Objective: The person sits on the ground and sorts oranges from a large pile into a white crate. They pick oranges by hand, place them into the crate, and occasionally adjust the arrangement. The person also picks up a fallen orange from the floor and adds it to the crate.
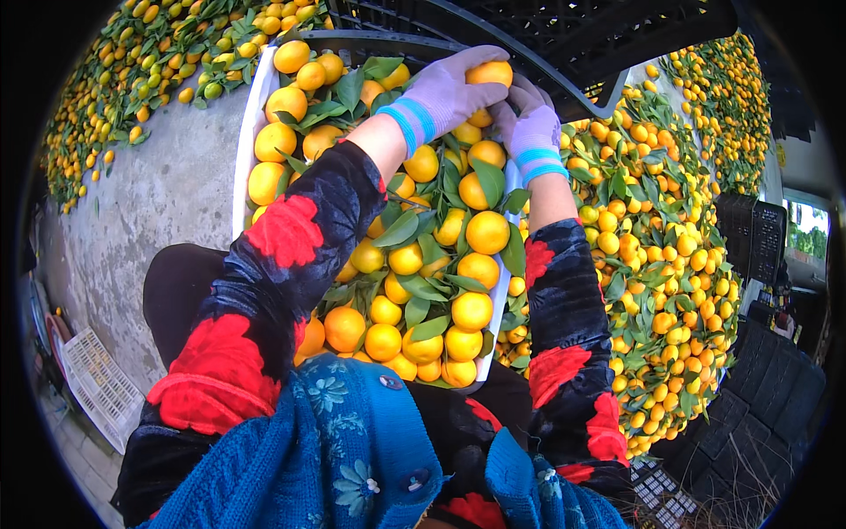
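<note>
A white box (250,145) full of mandarins and green leaves sits in front of me. Both my hands wear light purple gloves with blue-striped cuffs and are at its far end. My left hand (443,95) is closed on a mandarin (489,74), raised above the other fruit. Close beside it, my right hand (531,126) has its thumb and fingers apart, partly curved, with nothing visible between them. Another mandarin (480,118) lies just below the held one, near my right thumb. Larger mandarins (487,232) line the box's right side.
A black plastic crate (564,53) stands across the box's far end, close to my fingers. Piled mandarins with leaves (652,264) lie right; another heap (176,53) lies far left on the concrete floor (167,194). A white slatted crate (101,388) is at lower left.
</note>
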Demonstrator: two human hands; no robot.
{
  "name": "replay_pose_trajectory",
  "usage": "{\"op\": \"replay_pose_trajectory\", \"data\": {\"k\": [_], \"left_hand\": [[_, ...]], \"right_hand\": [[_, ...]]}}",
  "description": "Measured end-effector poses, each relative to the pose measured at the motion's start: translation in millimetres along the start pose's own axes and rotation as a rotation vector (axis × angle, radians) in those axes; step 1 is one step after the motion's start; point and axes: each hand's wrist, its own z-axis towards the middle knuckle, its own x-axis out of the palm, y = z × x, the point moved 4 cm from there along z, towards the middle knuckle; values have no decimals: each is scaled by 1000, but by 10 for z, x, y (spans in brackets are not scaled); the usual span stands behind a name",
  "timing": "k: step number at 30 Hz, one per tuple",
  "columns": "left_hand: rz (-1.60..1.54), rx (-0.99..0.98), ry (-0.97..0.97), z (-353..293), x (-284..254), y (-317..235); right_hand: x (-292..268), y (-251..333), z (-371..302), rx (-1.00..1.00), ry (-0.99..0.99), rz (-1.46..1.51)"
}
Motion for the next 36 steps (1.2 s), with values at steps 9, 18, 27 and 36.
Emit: {"op": "replay_pose_trajectory", "data": {"k": [9,18,27,36], "left_hand": [[-70,-21,238,47,76,2],[-249,-499,-20,-190,154,106],[232,-618,116,135,311,-97],[-30,-485,294,-24,176,162]], "right_hand": [[-192,-288,-47,324,238,951],[-48,-136,-45,87,-33,188],[-64,-291,-385,556,107,494],[71,-323,-593,587,103,784]]}}
